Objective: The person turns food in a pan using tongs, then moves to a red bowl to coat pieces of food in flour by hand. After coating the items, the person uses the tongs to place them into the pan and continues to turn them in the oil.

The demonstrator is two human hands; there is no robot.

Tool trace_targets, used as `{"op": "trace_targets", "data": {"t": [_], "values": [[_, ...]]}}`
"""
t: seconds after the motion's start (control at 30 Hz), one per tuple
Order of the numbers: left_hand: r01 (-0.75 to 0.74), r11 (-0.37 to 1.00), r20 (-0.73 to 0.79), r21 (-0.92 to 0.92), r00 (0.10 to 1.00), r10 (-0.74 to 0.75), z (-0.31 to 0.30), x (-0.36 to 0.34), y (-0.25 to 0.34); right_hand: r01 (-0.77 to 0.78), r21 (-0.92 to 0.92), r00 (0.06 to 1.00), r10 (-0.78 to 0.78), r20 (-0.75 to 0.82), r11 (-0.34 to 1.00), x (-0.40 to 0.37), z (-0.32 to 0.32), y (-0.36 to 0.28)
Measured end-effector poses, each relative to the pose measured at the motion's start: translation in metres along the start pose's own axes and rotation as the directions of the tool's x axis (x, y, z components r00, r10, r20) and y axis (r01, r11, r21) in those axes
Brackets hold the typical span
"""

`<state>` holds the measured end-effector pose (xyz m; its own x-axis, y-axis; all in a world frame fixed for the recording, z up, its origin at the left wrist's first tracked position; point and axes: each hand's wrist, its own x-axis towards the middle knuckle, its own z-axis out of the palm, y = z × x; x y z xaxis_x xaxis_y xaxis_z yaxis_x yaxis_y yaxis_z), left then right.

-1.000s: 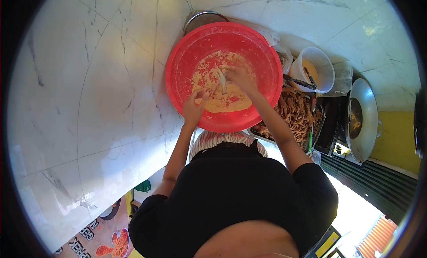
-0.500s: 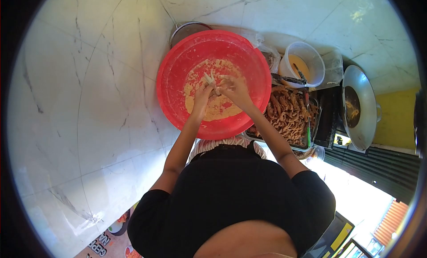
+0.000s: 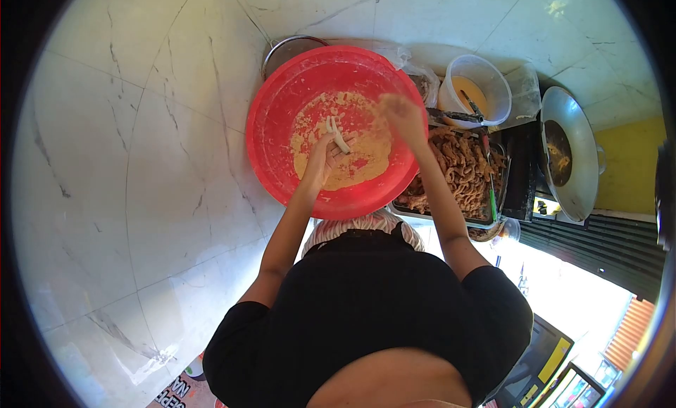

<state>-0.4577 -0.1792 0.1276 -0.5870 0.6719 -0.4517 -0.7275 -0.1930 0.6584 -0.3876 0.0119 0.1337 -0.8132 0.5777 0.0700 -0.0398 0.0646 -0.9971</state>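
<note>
My left hand (image 3: pixel 326 157) is over the middle of a large red basin (image 3: pixel 269 130), palm turned up. Pale, flour-coated strips (image 3: pixel 339 136) lie in its grip, poking out past the fingers. Beneath the hand, yellowish flour (image 3: pixel 367 158) with small lumps covers the basin's floor. Near the basin's right rim is my right hand (image 3: pixel 403 116), smeared by motion, so what its fingers hold cannot be made out. It is apart from the left hand.
A tray of brown fried strips (image 3: pixel 461 170) sits right of the basin, with a green-handled utensil (image 3: pixel 493 200) along its side. Behind it stands a translucent tub (image 3: pixel 501 98) of orange liquid. Farther right is a wok (image 3: pixel 584 151) with dark oil. A tiled wall rises behind.
My right hand has left the strips and moved right toward the basin's rim. My left hand keeps the strips, its palm now more visible. The view has shifted slightly.
</note>
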Motion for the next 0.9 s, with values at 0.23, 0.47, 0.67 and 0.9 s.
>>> {"op": "trace_targets", "data": {"t": [0.23,0.47,0.67,0.9], "values": [[0.043,0.998,0.08,-0.046,0.996,-0.039,-0.002,-0.001,0.001,0.181,-0.349,0.955,-0.249,-0.162,0.92,0.058,-0.06,-0.003],[0.002,0.996,-0.01,0.087,1.0,-0.001,-0.011,-0.007,-0.005,0.376,-0.583,0.92,-0.365,0.142,0.72,0.034,-0.051,0.003],[-0.185,0.333,-0.021,0.925,0.849,0.528,-0.089,-0.007,-0.024,0.233,-0.393,0.969,-0.178,0.173,0.889,-0.019,-0.021,0.005],[-0.189,0.18,0.009,0.965,0.712,0.702,-0.095,-0.059,0.025,0.044,-0.396,0.954,0.079,0.289,0.917,-0.052,-0.01,0.018]]}}
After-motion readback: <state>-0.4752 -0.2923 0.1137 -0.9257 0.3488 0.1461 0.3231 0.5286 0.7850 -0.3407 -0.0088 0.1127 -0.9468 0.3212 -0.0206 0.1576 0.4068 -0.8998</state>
